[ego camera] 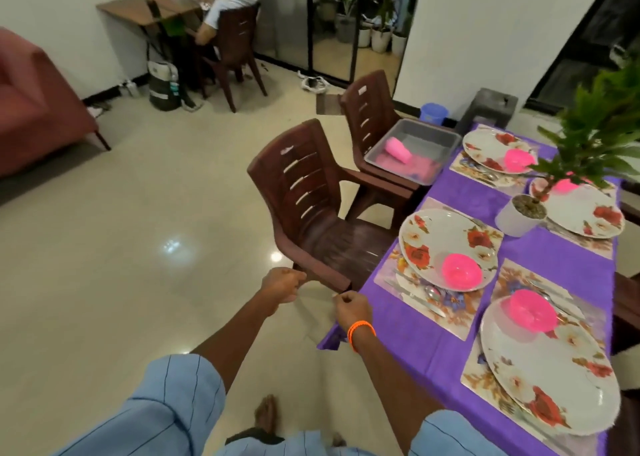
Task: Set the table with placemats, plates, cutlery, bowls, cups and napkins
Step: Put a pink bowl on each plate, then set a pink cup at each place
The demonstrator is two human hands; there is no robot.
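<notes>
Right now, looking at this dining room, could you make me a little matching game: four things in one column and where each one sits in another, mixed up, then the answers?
Things:
1. pink cup
2. potted plant
3. orange wristband
4. nearest pink bowl

Places:
A. on the far edge of the nearest flowered plate
B. lying in the grey tub on the far chair
C. round the right wrist
D. standing on the purple tablecloth between the plates

Pairs: 1-B, 2-D, 3-C, 4-A
</notes>
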